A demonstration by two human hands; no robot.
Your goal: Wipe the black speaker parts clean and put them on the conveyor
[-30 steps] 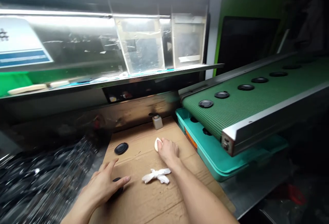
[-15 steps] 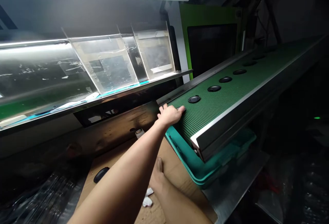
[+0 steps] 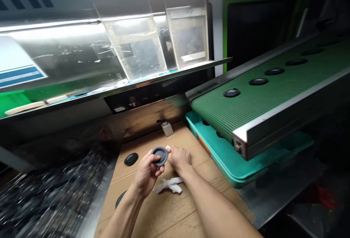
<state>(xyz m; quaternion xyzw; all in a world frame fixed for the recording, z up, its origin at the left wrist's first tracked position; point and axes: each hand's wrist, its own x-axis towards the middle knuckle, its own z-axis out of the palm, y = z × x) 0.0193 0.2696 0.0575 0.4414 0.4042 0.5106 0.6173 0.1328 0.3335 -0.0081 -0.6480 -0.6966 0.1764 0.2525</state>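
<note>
My left hand [image 3: 146,175] holds a round black rubber disc [image 3: 160,156] upright, with its fingers behind the rim. Close beside it, my right hand [image 3: 179,159] rests on the cardboard sheet [image 3: 191,209], shut on a small white pad [image 3: 168,147] that is mostly hidden. Another black disc [image 3: 131,159] lies flat on the cardboard, and a third [image 3: 120,199] is partly hidden by my left forearm. A crumpled white cloth [image 3: 169,186] lies just below my hands. A small bottle [image 3: 167,128] stands at the cardboard's far edge.
A green conveyor belt [image 3: 240,110] runs at the right, carrying a row of black discs, such as one [image 3: 231,92] at its near end. A teal tray [image 3: 218,150] sits beneath it. A heap of black discs [image 3: 49,198] lies at the left. Clear plastic bins [image 3: 136,48] stand on a shelf behind.
My left hand has come back from the belt's edge and now holds a black disc above the cardboard. My right hand is back beside it, on the cardboard.
</note>
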